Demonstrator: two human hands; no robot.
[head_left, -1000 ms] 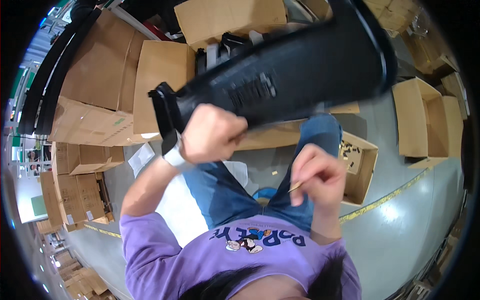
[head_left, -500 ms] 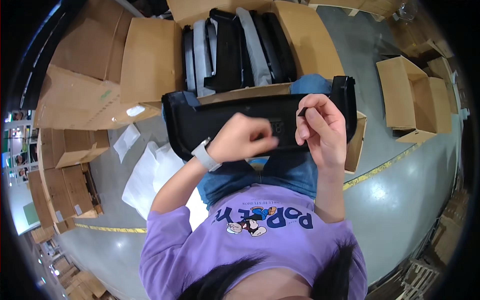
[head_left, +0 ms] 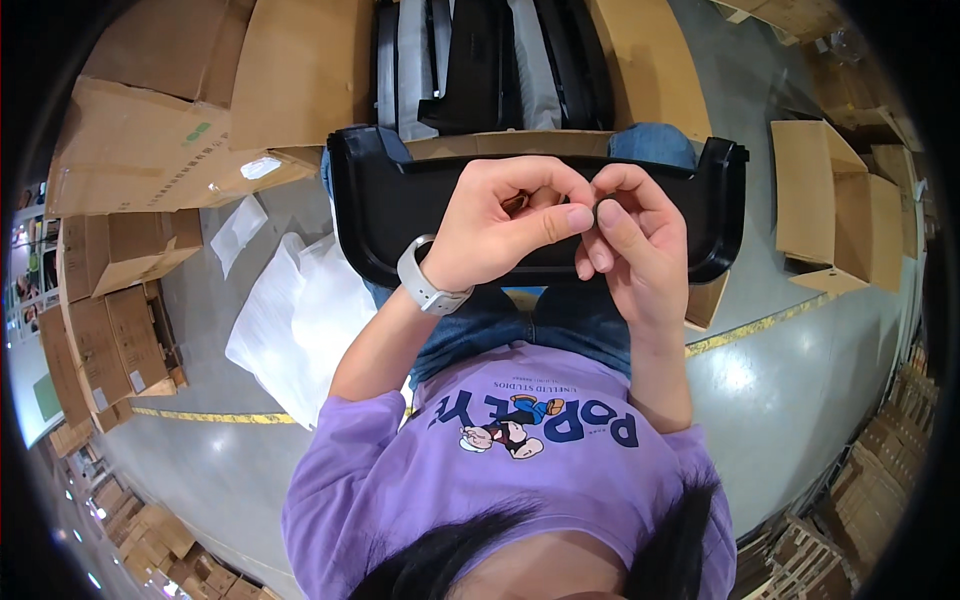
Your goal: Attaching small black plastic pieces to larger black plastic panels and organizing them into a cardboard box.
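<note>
A long black plastic panel (head_left: 410,205) with raised ends lies across my thighs. Above it my two hands meet at the fingertips. My right hand (head_left: 645,240) pinches a small dark piece (head_left: 604,211) between thumb and fingers; most of it is hidden. From the other side my left hand (head_left: 515,220), with a pale watch on its wrist, closes thumb and forefinger right at the edge of that piece. Whether those left fingertips hold anything is too small to tell.
Ahead of my knees stands an open carton (head_left: 650,60) packed with black panels (head_left: 475,70) and grey-white wrapping. White sheeting (head_left: 285,320) lies on the floor at left. Cartons (head_left: 150,150) stack up on the left; another open box (head_left: 820,200) stands at right beyond a yellow floor line (head_left: 760,325).
My left hand has moved right and up to meet the right hand, its thumb and forefinger now closed at the small dark piece. The right hand keeps its pinch. The view has shifted slightly.
</note>
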